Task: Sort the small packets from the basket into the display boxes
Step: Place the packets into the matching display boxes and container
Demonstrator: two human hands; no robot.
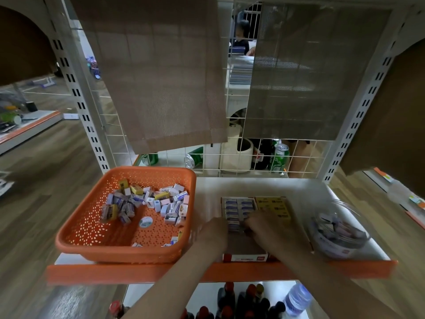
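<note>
Over display box [245, 257]: left hand [213, 229], right hand [261, 224]; grip unclear, blurred; seat next one flush against blue packets [239, 207]; basket [119, 253] left of box.

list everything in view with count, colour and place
orange perforated plastic basket: one, orange, left on the shelf
small cardboard packets: many, mostly white-blue, some yellow, loose in the basket
open cardboard display boxes: two, right of the basket; left holds blue-white packets, right yellow packets
clear plastic tub: one, transparent, shelf's right end
white metal shelf: one, white with orange front edge
brown mesh mats: two, hanging on the wire grid behind
green drink cans: at least three, behind the grid
dark bottles with red caps: several, lower shelf
clear water bottle: one, blue label, lower shelf
left hand: one, at the boxes' left edge, grip unclear
right hand: one, over the blue-white packets, grip unclear
</note>
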